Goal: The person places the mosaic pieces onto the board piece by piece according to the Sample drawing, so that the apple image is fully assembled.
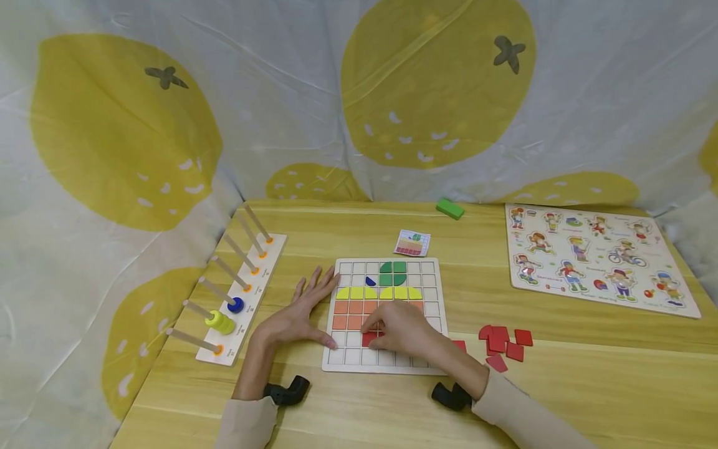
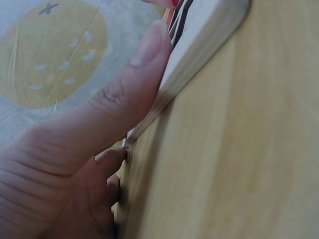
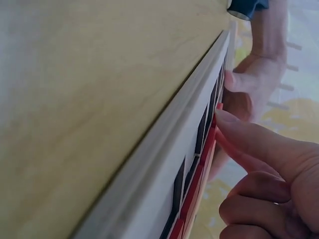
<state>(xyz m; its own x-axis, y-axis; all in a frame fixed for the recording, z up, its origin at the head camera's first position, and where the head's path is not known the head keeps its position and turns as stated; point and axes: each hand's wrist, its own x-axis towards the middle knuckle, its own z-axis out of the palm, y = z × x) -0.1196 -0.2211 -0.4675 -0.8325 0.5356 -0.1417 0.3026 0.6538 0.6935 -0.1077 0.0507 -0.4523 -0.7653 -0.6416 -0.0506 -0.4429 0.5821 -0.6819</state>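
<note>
A square white grid board point(image 1: 336, 357) lies on the table with coloured tiles in its cells: green and blue near the top, then a yellow row and two orange rows point(image 1: 355, 322). My right hand point(image 1: 401, 327) is over its lower half, thumb and forefinger pinching a red tile point(image 3: 219, 106) at a cell in the row under the orange ones. Further red tiles point(image 3: 192, 199) line that row in the right wrist view. My left hand point(image 1: 291, 318) rests at the board's left side, fingers spread along the edge, thumb point(image 2: 149, 47) on the board's face.
Loose red tiles point(image 1: 498, 340) lie right of the board. Behind it are a small pattern card point(image 1: 412, 243) and a green block point(image 1: 450, 209). A peg stand point(image 1: 241, 330) with yellow and blue rings is at left, a sports picture puzzle point(image 1: 600, 259) at far right.
</note>
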